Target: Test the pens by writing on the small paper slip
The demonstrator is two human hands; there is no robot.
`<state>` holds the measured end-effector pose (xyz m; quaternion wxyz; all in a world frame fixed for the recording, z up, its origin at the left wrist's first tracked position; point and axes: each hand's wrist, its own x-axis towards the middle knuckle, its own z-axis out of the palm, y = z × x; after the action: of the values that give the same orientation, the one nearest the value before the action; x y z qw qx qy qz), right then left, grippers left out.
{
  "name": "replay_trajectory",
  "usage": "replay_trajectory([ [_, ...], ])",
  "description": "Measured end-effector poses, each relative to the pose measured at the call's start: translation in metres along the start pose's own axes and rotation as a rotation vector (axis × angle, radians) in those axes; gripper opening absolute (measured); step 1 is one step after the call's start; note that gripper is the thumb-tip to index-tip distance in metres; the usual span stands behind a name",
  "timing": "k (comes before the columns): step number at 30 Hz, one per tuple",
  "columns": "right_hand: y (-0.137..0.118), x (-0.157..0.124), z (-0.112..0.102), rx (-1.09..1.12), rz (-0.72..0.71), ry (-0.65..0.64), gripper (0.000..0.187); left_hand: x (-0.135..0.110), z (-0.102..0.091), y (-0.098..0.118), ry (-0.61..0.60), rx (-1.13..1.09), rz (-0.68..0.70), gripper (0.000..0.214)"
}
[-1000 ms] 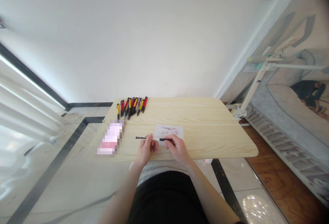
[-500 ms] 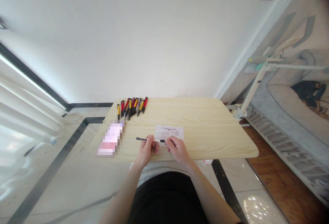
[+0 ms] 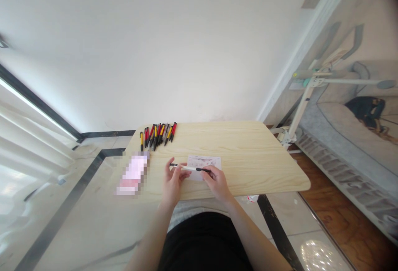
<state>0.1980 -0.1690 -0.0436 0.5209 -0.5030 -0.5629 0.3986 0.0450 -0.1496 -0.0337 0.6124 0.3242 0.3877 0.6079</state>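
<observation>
A pen [image 3: 189,168] with a white barrel and black ends lies level between my two hands, above the table's front half. My left hand [image 3: 174,179] has its thumb and fingers around the black clip end. On the other side, my right hand [image 3: 216,180] pinches the black grip end. Beneath the pen rests a small sheet of paper [image 3: 214,161] with dark scribbled marks, partly covered by my hands. At the table's back left is a loose row of several pens [image 3: 155,135] with red, yellow and grey barrels and black parts.
The light wood table [image 3: 248,155] has rounded corners. A pixelated pink and white item [image 3: 133,173] lies at its left edge. Beyond the back edge rises a white wall [image 3: 192,47]. To the right are a white metal frame [image 3: 300,113] and a grey sofa [image 3: 332,117].
My left hand has shifted outward along the pen to its clip end, so more white barrel shows between the hands. The right hand keeps its grip. The view has tilted slightly.
</observation>
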Motion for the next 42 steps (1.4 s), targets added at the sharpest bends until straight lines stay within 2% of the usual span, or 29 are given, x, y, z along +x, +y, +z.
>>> replay_trajectory([
  [3, -0.0002, 0.0001, -0.001, -0.006, 0.008, -0.019, 0.022, 0.0026, -0.001, -0.0029, 0.118, -0.001, 0.042, 0.052],
  [8, -0.0013, 0.0004, -0.0016, -0.024, 0.013, -0.043, 0.024, 0.0023, -0.0003, -0.0054, 0.144, 0.033, 0.05, 0.045],
  [21, -0.0072, 0.0005, -0.0011, -0.145, -0.07, -0.088, 0.022, 0.0006, -0.0011, -0.0036, 0.099, 0.031, 0.057, 0.058],
  [27, -0.0058, 0.0004, -0.0007, -0.11, -0.065, -0.09, 0.021, -0.0033, -0.0004, -0.0059, -0.016, 0.259, 0.04, 0.026],
  [37, -0.0061, -0.0002, -0.0022, -0.127, -0.077, -0.141, 0.02, -0.005, -0.0005, -0.0052, 0.007, 0.263, 0.042, 0.035],
  [42, -0.0016, -0.0007, -0.0006, -0.085, -0.04, -0.103, 0.022, -0.0049, -0.0008, -0.0078, 0.03, 0.2, 0.057, 0.031],
])
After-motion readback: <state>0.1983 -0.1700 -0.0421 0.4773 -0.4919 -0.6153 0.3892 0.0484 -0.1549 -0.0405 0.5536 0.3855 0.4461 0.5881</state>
